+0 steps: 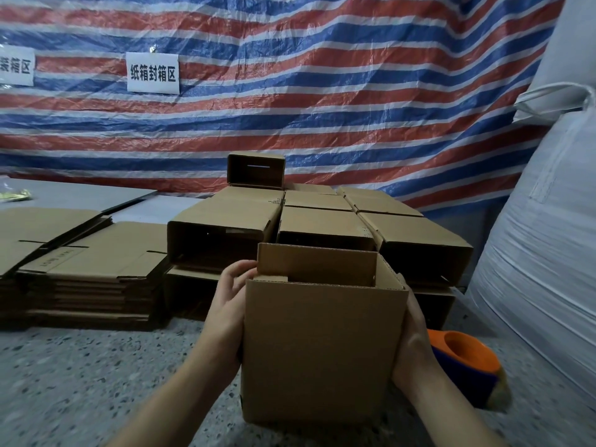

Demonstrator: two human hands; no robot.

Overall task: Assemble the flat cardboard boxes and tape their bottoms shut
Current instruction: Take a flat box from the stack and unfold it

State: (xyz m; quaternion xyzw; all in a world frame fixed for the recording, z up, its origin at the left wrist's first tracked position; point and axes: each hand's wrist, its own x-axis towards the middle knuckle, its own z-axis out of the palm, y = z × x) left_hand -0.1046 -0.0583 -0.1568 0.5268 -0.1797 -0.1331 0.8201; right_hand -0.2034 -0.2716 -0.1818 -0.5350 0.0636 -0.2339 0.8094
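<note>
A cardboard box [322,350] stood upright on the speckled floor [80,375] at six o'clock, its top open. The left hand [225,304] curled its fingers round the box's left wall, and the right hand [414,346] pressed the right wall, fingers hidden behind it. Finished boxes [322,227] lay stacked at twelve o'clock, flat ones [90,269] at nine.

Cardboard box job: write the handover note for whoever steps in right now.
Left hand: fingers curled on the left side of the held box.
Right hand: holds the box's right side.
The held box stands upright on the floor, top flaps partly folded in.
Assembled boxes lie stacked on their sides behind it.
Flat boxes are piled to the left.
Tape dispenser lies on the floor to the right.
Done: a batch assembled. Whether the held box's bottom is taped cannot be seen.
Left: the flat pile.
</note>
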